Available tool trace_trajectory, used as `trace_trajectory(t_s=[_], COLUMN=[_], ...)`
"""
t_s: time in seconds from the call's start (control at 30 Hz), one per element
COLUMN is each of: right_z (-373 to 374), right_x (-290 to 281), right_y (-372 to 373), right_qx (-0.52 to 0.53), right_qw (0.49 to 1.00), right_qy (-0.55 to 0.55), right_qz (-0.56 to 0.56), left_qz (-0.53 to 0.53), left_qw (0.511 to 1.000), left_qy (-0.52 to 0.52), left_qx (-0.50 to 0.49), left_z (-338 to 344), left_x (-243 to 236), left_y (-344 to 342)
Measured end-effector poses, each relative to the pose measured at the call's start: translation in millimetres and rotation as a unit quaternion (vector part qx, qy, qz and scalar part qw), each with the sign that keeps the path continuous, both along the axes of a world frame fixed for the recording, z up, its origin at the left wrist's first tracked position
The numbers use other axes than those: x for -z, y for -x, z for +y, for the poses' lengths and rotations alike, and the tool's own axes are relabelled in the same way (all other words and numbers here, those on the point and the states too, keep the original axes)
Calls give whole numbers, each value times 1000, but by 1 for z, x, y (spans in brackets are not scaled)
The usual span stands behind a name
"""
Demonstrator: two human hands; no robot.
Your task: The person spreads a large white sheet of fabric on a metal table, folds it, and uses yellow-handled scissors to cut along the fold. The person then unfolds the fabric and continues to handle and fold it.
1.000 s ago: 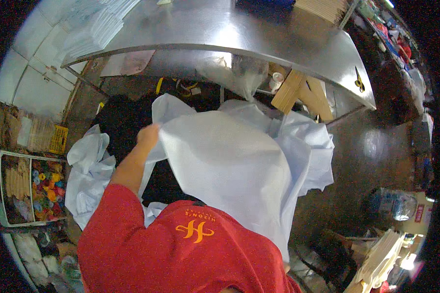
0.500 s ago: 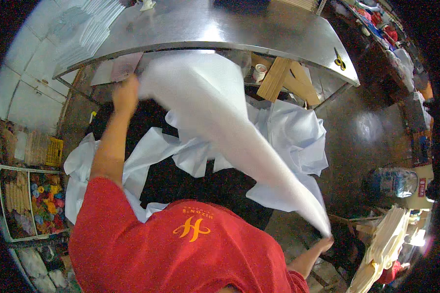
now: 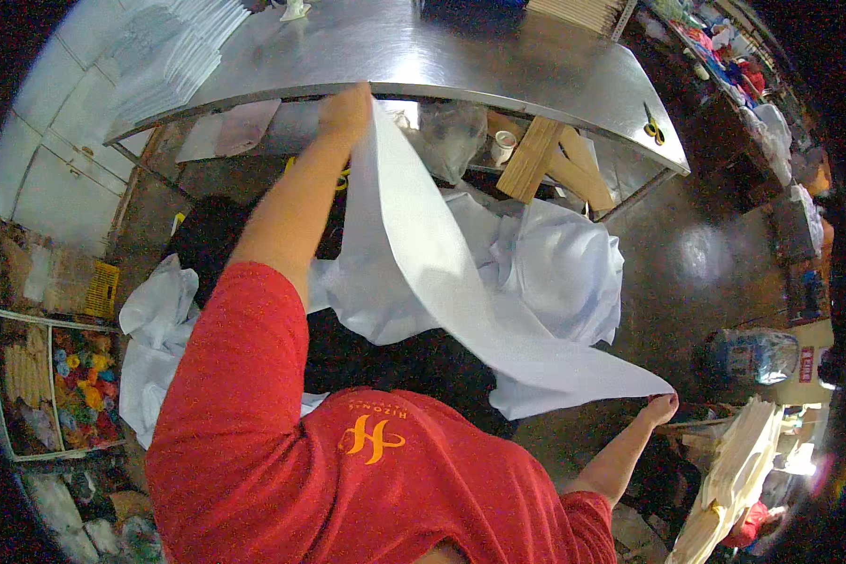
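1. A red shirt (image 3: pixel 385 503) with short, loose sleeves (image 3: pixel 230 362) covers the torso.
2. Printed on it is a yellow-orange looping emblem (image 3: pixel 374 440), beside small lettering (image 3: pixel 377 412) in similar colour.
3. Forearms (image 3: pixel 287 221), left hand (image 3: pixel 346 115) and right hand (image 3: pixel 661 409) are bare.

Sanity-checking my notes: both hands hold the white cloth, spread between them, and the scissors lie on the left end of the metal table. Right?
Not quite: the scissors lie on the right end of the metal table, as the head view shows. The rest stands: the left hand and right hand both hold the white cloth, spread between them.
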State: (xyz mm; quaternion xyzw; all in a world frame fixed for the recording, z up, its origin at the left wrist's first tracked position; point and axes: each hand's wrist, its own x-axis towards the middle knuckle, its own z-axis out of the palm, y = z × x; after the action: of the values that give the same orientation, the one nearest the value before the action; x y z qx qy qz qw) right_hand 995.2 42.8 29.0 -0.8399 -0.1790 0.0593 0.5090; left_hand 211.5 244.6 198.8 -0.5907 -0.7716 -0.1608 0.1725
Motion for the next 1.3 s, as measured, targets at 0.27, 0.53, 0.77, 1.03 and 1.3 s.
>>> trace_trajectory(t_s=[0.27,0.53,0.77,1.03,1.3], right_z=[-212,-226,67,153,134], right_x=[103,128,22,-192,-221], right_y=[1,61,275,508,565], right_qx=[105,14,-471,-799,-859], right_qw=[921,935,882,550,445], right_qy=[368,321,7,-240,-174], right_qz=[73,151,6,-32,183], left_qz=[-60,-69,-138,-63,-108], left_qw=[997,996,925,869,879], left_qy=[-37,50,-275,-282,-303], left_qx=[-7,-31,224,401,351], left_z=[-171,-203,-46,-96,-144], left_x=[19,154,36,-44,-58], left_y=[84,40,-50,-102,-64])
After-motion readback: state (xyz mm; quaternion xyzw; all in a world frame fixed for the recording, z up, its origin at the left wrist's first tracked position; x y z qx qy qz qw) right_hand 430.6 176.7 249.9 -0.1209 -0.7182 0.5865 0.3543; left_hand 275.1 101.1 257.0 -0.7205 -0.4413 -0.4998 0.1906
